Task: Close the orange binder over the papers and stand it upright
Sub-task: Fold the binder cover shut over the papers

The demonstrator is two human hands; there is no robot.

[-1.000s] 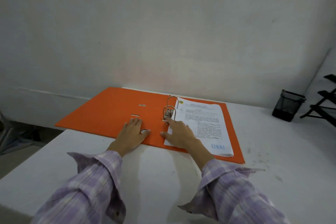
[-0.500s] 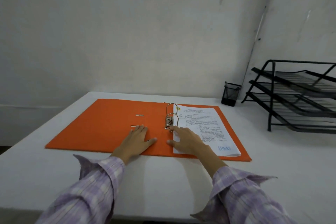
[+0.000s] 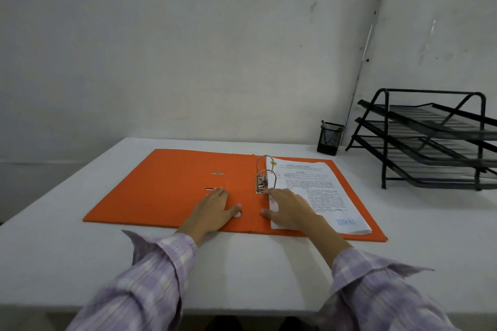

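The orange binder lies flat and wide open on the white table. A stack of printed papers rests on its right half, threaded on the metal rings. My left hand lies palm down on the binder just left of the spine, fingers spread. Palm down too, my right hand rests on the papers' near left corner, with its index finger touching the lever clip below the rings. Neither hand grips anything.
A black mesh pen cup stands at the back of the table. A black three-tier wire paper tray fills the right side. White walls close off the back and right, and the table's left edge drops off near the binder.
The view has swung right and up, which brings the wire tray and wall corner into sight. Both hands stay flat in the same places on the open binder.
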